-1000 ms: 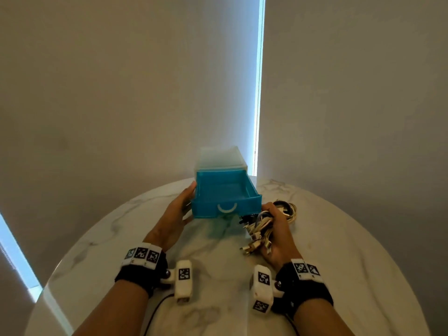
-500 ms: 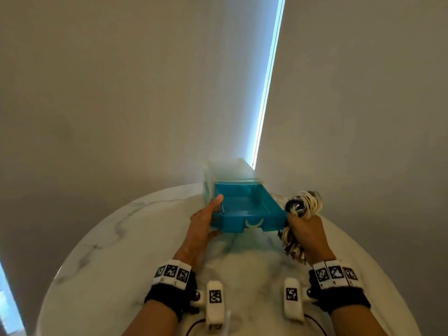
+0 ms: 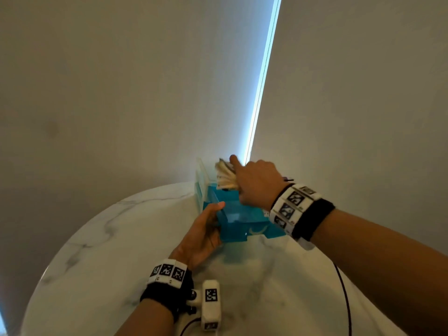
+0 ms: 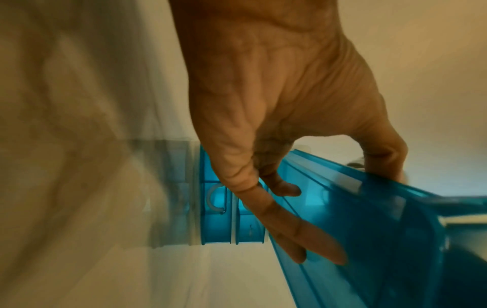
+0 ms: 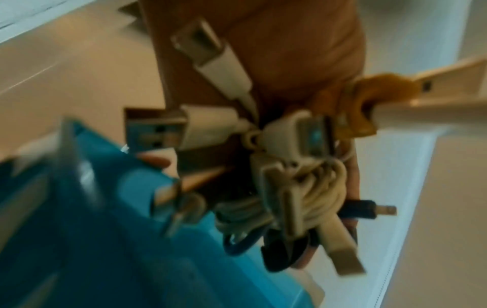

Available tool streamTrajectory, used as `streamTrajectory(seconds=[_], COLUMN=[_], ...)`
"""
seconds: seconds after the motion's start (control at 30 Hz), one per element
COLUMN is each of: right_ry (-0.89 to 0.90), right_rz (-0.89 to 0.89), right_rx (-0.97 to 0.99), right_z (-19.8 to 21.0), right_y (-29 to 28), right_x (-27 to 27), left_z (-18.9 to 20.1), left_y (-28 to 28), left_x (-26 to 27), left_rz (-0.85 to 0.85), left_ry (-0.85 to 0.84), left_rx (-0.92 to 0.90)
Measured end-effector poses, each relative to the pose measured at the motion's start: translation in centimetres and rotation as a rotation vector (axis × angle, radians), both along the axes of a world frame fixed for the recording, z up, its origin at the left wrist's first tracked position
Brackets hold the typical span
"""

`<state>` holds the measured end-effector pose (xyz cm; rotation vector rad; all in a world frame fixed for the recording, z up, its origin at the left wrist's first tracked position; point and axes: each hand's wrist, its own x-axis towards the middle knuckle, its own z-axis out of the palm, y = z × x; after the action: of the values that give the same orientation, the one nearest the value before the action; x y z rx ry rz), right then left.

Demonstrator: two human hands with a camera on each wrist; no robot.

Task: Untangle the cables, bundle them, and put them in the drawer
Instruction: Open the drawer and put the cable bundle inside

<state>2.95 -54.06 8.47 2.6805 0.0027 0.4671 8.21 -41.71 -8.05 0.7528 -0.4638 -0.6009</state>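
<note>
— Where do we have the cable bundle (image 3: 226,176)?

— Clutched in our right hand (image 3: 256,184), fingers curled round the coiled cords, held above the far end of the blue drawer (image 3: 244,220).

— And our left hand (image 3: 202,235)?

— Gripping the drawer's left wall, thumb over the rim, fingers outside, on the marble surface (image 3: 101,238).
</note>
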Motion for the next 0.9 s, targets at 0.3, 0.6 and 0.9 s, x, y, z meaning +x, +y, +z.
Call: streamTrajectory(seconds=[0.3,0.6,0.9], right_ry=[0.172,0.290,0.261], right_rz=[-0.053,-0.200,-0.305], right_rx=[-0.213,-0.405,-0.189], right_z=[-2.0,-2.2,-2.0], right_y=[1.4,3.0,2.3], right_x=[0.8,2.6,3.5], left_z=[-0.3,-0.7,-0.8], left_y=[-0.2,-0.5,-0.6], left_x=[0.0,0.1,0.3], left_rz=[-0.012,0.003,-0.005], left_ry=[-0.007,-0.022,0.010], left_rx=[-0.055,-0.078,-0.080])
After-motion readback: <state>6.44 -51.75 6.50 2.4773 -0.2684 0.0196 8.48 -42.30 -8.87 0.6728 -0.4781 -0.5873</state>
